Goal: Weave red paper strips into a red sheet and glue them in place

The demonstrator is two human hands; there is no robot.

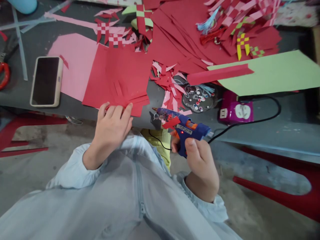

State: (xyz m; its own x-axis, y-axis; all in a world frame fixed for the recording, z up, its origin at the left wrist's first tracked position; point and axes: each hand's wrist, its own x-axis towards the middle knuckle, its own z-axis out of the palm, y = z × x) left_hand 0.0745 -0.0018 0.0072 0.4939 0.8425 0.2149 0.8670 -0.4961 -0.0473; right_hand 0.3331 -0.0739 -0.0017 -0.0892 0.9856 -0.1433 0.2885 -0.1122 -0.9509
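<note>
My right hand [200,153] is wrapped round the handle of a blue glue gun [192,130], whose nozzle points left toward the table edge. A small red light glows on the gun, and a scrap of red paper [171,122] clings to its front. My left hand [112,123] is closed, with its bent fingers on red paper [136,108] at the near table edge. What lies under those fingertips is partly hidden. Several cut red strips rest on a large red sheet [125,71] just beyond that hand.
A phone [46,81] and red-handled scissors [4,75] lie at left. Paper scraps [171,83], a dish of beads [200,98] and a purple power socket [235,109] stand beyond the gun. Woven paper pieces, tassels and a green sheet [272,73] spread behind. Red chairs [282,180] flank me.
</note>
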